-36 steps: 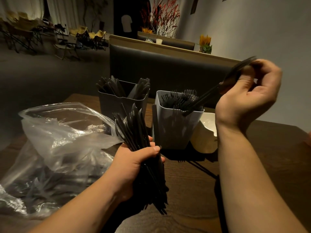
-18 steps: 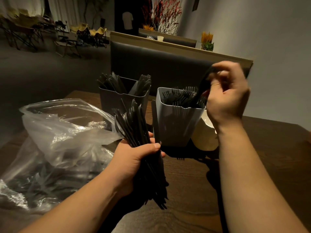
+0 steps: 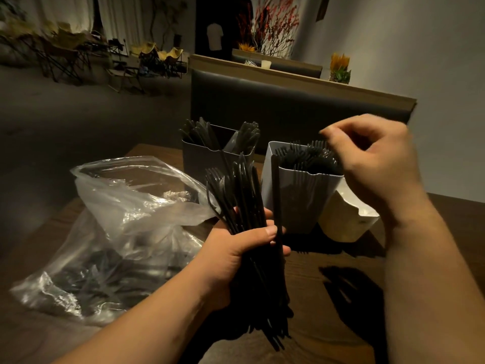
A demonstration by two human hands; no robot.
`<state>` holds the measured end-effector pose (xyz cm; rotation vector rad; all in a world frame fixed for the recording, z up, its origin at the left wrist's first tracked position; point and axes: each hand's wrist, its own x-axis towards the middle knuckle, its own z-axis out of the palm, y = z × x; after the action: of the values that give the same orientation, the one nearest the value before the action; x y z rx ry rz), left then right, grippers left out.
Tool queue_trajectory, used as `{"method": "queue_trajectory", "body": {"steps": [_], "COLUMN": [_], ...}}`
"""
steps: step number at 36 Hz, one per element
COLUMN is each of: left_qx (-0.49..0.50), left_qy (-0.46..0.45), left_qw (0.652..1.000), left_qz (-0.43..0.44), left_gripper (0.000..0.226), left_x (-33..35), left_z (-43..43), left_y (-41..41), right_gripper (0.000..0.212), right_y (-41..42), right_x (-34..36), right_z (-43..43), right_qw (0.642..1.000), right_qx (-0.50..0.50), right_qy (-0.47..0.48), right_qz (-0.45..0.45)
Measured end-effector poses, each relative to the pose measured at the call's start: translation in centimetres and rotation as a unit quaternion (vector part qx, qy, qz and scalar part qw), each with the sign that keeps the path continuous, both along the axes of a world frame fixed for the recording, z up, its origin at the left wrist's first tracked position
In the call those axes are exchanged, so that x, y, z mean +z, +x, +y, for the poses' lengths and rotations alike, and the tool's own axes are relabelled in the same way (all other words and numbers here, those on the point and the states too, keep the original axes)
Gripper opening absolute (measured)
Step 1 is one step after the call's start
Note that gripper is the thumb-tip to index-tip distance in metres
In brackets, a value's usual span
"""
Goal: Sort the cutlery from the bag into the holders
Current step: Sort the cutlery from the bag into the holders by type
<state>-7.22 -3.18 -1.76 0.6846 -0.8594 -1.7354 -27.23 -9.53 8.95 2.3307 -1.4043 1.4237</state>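
My left hand [image 3: 236,261] grips a thick bundle of black plastic cutlery [image 3: 244,195], forks uppermost, held upright in front of the holders. My right hand [image 3: 375,164] hovers over the right rim of the white holder [image 3: 296,200], fingers loosely curled and holding nothing. That holder is full of black forks [image 3: 307,160]. Behind it to the left stands a dark holder [image 3: 199,161] with black cutlery in two compartments. The clear plastic bag [image 3: 118,227] lies at left on the table, with more black cutlery inside.
A cream-coloured holder [image 3: 346,219] sits right of the white one, partly behind my right forearm. The dark wooden table [image 3: 328,261] ends at a padded bench back [image 3: 288,106]. Chairs and plants stand far behind.
My right hand lowered black cutlery into the white holder and let it go; it now hangs free above the rim. My left hand has kept its bundle, lifted slightly.
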Motion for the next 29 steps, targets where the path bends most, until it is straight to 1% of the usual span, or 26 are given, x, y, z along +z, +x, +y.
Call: {"method": "queue_trajectory", "body": {"steps": [1,2,3,5,6,7,9,10,12,13,14,16,20,23,25,29], "left_qx": [-0.005,-0.007,-0.005,0.003,0.004,0.008,0.026,0.032,0.026,0.020,0.016,0.017,0.036,0.059,0.070,0.086], "left_qy": [0.001,0.001,0.002,-0.004,-0.014,-0.021,-0.023,-0.015,0.024,0.047,0.063,0.079,0.101,0.099,0.096,0.095], "left_qw": [1.000,1.000,1.000,1.000,1.000,1.000,0.999,0.999,0.996,0.994,0.992,0.991,0.991,0.990,0.990,0.990], "left_qz": [0.003,0.006,0.008,0.013,0.014,0.011,0.021,0.035,0.079,0.097,0.106,0.108,0.085,0.080,0.074,0.062], "left_gripper": [0.031,0.030,0.027,0.020,0.018,0.017,0.018,0.017,0.013,0.013,0.015,0.018,0.037,0.043,0.043,0.043], "left_x": [0.0,0.0,-0.1,-0.2,-0.1,0.0,0.5,0.6,1.0,1.1,1.1,1.0,0.9,0.9,0.8,0.7], "left_z": [0.0,0.0,0.1,-0.1,-0.1,0.0,0.0,0.0,-0.1,-0.1,-0.3,-0.5,-0.5,-0.4,-0.3,-0.4], "left_y": [0.0,0.0,0.1,0.1,0.1,0.0,0.0,0.0,0.2,0.3,0.5,0.8,0.7,0.5,0.5,0.5], "right_gripper": [0.008,0.007,0.011,0.046,0.057,0.059,0.048,0.043,0.042,0.043,0.040,0.028,0.015,0.014,0.013,0.014], "right_y": [0.8,1.6,2.3,3.3,3.6,4.0,4.4,4.4,4.4,4.4,4.4,4.4,3.6,3.4,3.5,3.9], "right_x": [0.5,0.9,1.2,1.5,1.3,1.1,0.6,0.4,0.0,-0.2,-0.4,-0.8,-1.0,-1.1,-1.3,-1.5], "right_z": [0.7,1.4,2.0,2.8,2.9,3.0,2.9,2.9,3.0,2.9,2.8,2.4,1.7,1.6,1.5,1.3], "right_qw": [0.998,0.990,0.975,0.931,0.912,0.898,0.865,0.839,0.785,0.770,0.765,0.768,0.783,0.771,0.768,0.787], "right_qx": [0.042,0.081,0.108,0.125,0.119,0.113,0.117,0.124,0.137,0.142,0.149,0.165,0.164,0.179,0.186,0.190], "right_qy": [0.050,0.117,0.196,0.341,0.384,0.411,0.466,0.505,0.572,0.587,0.592,0.594,0.584,0.599,0.603,0.581], "right_qz": [-0.018,-0.018,-0.005,0.042,0.077,0.106,0.144,0.159,0.195,0.207,0.205,0.174,0.137,0.118,0.112,0.080]}}
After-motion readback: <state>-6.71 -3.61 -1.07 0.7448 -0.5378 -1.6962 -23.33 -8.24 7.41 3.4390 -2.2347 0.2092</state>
